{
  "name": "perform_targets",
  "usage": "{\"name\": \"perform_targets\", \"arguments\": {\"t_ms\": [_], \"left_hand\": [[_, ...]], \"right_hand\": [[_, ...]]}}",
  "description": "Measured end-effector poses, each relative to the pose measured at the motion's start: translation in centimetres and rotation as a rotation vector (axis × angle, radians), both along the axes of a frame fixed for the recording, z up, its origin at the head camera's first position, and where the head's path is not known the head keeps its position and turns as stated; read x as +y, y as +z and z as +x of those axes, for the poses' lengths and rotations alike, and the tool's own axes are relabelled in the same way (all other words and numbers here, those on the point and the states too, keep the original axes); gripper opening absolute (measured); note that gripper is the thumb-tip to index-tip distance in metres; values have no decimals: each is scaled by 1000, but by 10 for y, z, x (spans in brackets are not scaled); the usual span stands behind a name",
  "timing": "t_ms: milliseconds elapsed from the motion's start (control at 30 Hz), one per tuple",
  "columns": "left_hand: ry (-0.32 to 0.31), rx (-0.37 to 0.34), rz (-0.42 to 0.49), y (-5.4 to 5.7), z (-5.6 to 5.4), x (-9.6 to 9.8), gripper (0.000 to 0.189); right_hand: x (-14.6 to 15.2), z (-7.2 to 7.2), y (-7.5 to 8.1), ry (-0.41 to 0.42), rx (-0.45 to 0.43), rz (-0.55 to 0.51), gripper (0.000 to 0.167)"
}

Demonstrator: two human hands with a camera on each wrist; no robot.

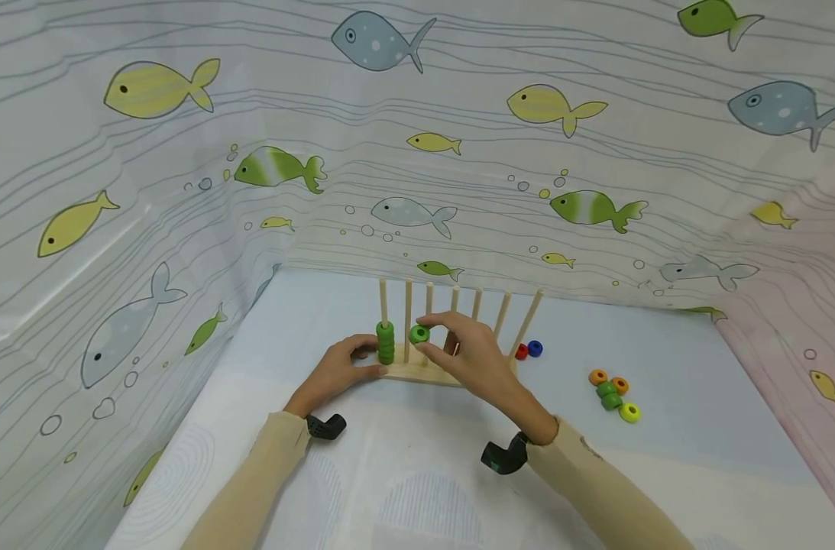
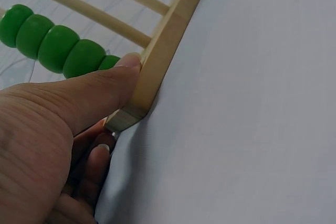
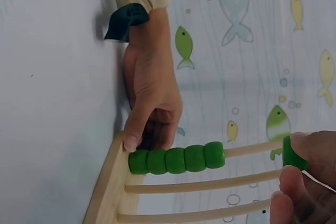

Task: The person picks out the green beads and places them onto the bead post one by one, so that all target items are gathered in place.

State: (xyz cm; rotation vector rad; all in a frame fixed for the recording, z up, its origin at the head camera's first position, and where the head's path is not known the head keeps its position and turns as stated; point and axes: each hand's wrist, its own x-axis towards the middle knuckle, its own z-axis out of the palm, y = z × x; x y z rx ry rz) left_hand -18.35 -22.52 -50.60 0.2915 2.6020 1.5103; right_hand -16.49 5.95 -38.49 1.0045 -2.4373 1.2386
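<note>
A wooden peg stand (image 1: 417,373) carries a row of upright pegs on a flat base. On its leftmost peg sits a stack of several green beads (image 1: 386,344), reaching down to the base. My left hand (image 1: 340,368) holds the base's left end, thumb (image 2: 118,77) along the near edge and fingers partly hidden beyond it. Between thumb and fingertips, my right hand (image 1: 477,355) pinches another green bead (image 1: 419,334), its hole showing. That bead is raised beside the leftmost pegs in the head view; in the right wrist view it overlaps the upper end of the stacked peg.
Right of the stand lie a red bead (image 1: 521,351) and a blue bead (image 1: 535,348). Farther right, orange beads (image 1: 598,376), green beads (image 1: 612,401) and a yellow bead (image 1: 629,412) form a cluster. A fish-patterned sheet (image 1: 486,183) rises behind the table.
</note>
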Motion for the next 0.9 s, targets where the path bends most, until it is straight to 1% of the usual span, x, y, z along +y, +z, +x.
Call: {"name": "perform_targets", "arguments": {"t_ms": [233, 467, 900], "left_hand": [[5, 4, -11, 0, 1, 0, 62], [7, 1, -18, 1, 1, 1, 61], [1, 18, -27, 3, 2, 2, 59]], "right_hand": [[-6, -2, 7, 1, 13, -6, 35], [-11, -6, 14, 16, 49, -37, 34], [-21, -13, 28, 24, 108, -40, 33]]}}
